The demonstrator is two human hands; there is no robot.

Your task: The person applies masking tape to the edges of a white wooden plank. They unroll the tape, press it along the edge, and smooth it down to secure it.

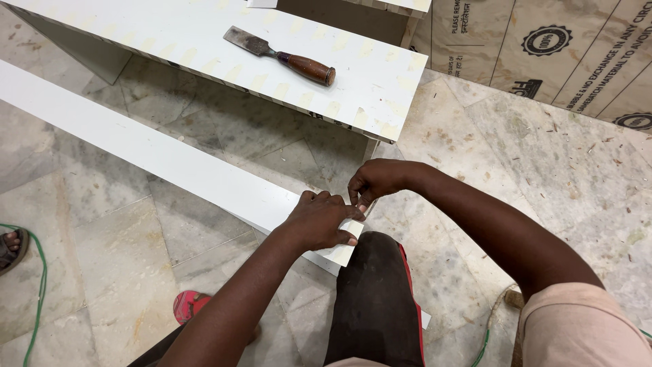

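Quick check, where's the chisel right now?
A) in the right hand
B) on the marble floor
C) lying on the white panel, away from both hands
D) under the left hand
C: the wood-handled chisel lies flat on the white panel, while both hands, left hand and right hand, work at the end of the white strip.

The left hand (pixel 319 221) covers the near end of a long white strip (pixel 156 156), whose far end runs out of the picture at the left edge. What the fingertips of the right hand (pixel 377 182) pinch at that end is too small to tell. A raised knee (pixel 373 292) hides the strip's lower corner. The white panel (pixel 204 41) bearing a chisel (pixel 282 56) is cut off at the top. A sandalled foot (pixel 10 248) shows only partly at the left edge, a green cord (pixel 41 285) trailing off the bottom.
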